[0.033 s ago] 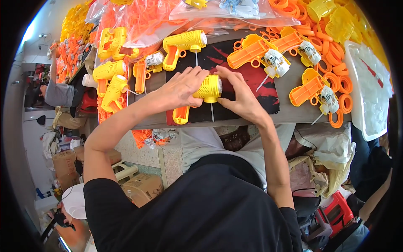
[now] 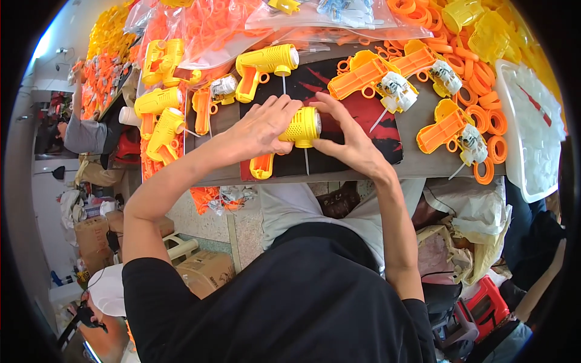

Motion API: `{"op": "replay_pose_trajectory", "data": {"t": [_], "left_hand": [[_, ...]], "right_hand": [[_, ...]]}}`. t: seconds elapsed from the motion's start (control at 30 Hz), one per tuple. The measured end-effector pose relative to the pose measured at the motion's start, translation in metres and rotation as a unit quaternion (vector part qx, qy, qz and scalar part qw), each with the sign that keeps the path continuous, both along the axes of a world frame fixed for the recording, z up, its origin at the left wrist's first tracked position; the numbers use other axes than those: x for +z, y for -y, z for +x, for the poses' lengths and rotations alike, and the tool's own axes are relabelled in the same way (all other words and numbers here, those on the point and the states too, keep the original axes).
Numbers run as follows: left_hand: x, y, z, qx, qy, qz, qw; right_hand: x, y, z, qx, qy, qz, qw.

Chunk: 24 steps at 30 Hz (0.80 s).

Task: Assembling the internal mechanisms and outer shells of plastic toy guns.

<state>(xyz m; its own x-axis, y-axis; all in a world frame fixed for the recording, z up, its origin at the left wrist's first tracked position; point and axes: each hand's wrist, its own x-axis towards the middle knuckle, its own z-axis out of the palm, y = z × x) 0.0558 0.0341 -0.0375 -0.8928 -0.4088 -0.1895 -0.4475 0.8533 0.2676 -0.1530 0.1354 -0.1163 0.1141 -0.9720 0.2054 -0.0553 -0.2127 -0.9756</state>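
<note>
My left hand (image 2: pixel 263 128) is closed over the back of a yellow toy gun (image 2: pixel 299 128), which lies sideways on the black and red mat (image 2: pixel 375 142). Its orange-yellow grip (image 2: pixel 261 166) points toward me, and a thin white tube (image 2: pixel 307 162) sticks out below its barrel. Around the barrel's front end my right hand (image 2: pixel 354 142) is spread, thumb and fingers apart. The thumb tip is close to the barrel; whether it touches I cannot tell. Beyond the left hand lies another yellow toy gun (image 2: pixel 266 62) with a white front.
Half-built orange toy guns with white motor units (image 2: pixel 396 91) lie to the right, beside piled orange rings (image 2: pixel 484 115). A white tub (image 2: pixel 520 139) stands at the far right. More yellow toy guns (image 2: pixel 158 101) lie left. Plastic bags of parts (image 2: pixel 218 36) cover the back.
My right hand has eased slightly away from the barrel's front end, its fingers wider apart. The left hand and the toy gun stay in place.
</note>
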Motion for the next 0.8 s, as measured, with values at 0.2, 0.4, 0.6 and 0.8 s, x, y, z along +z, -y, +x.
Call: {"op": "replay_pose_trajectory", "data": {"t": [0.2,0.4,0.6,0.8], "left_hand": [[0.012,-0.024,-0.011,0.021,-0.010,-0.095,0.995],[0.023,-0.019,0.008,0.033,-0.193,-0.023,0.980],[-0.027,-0.058,0.065,0.360,-0.387,0.169,0.832],[-0.033,-0.058,0.049,0.430,-0.479,0.368,0.671]], "right_hand": [[0.016,-0.003,0.026,0.019,0.154,0.175,0.972],[0.007,-0.007,0.031,-0.065,0.178,0.133,0.973],[0.002,-0.011,0.034,-0.046,0.170,0.097,0.980],[0.001,-0.010,0.028,-0.023,0.209,0.124,0.970]]}}
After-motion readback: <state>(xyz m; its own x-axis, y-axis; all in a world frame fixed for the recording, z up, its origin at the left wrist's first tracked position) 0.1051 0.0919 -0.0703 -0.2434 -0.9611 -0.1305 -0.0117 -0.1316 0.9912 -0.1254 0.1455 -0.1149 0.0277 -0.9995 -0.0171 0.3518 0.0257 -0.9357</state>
